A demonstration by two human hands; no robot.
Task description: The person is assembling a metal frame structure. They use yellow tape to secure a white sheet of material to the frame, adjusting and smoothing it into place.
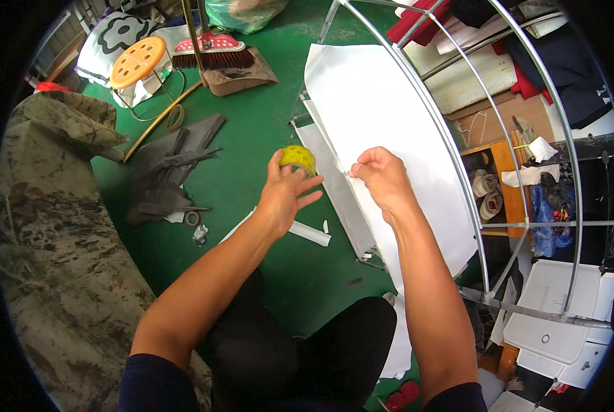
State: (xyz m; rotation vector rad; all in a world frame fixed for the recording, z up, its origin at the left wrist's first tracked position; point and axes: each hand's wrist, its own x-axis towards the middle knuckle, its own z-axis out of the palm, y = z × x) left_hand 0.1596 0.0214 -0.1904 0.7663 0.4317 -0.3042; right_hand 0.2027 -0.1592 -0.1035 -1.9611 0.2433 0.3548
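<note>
A roll of yellow tape (pixel 297 157) is in my left hand (pixel 279 199), gripped between thumb and fingers, with the other fingers spread out. My right hand (pixel 384 180) is closed in a pinch over the near edge of a large white sheet (pixel 416 137). Whatever lies between those fingertips is too small to make out. The sheet is spread over a frame of grey metal tubes (pixel 451 137), and part of it hangs down beside my knee. Below its left edge runs a greyish-white panel (pixel 334 185).
On the green floor lie dark cloth scraps (pixel 169 168), a small tape roll (pixel 192 218) and a white strip (pixel 309 233). A camouflage cover (pixel 66 226) fills the left side. Farther off stand an orange stool (pixel 138 62), a broom (pixel 211 49) and a dustpan (pixel 241 75).
</note>
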